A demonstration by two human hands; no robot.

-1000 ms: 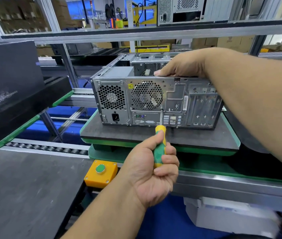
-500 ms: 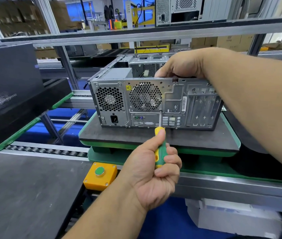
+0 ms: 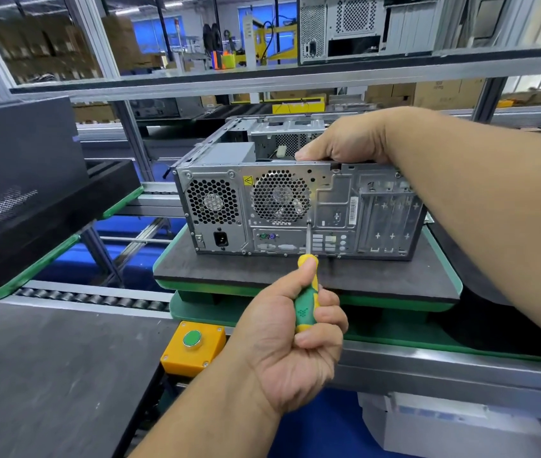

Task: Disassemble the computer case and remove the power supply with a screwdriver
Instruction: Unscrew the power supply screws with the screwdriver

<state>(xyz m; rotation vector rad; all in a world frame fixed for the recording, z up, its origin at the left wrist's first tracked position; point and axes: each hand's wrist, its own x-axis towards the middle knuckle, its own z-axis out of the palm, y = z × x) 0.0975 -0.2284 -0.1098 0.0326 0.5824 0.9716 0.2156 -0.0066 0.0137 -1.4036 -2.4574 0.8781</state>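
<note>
Now case [image 3: 299,209] lies on its side on dark pad [image 3: 295,276], back panel facing person. Left hand [image 3: 290,345] curled tight round screwdriver [image 3: 305,302], tip against back of case, below big fan grille. Right hand [image 3: 345,142] rests on top edge of case, fingers bent over edge. Yellow button box [image 3: 193,347] below pad.
</note>
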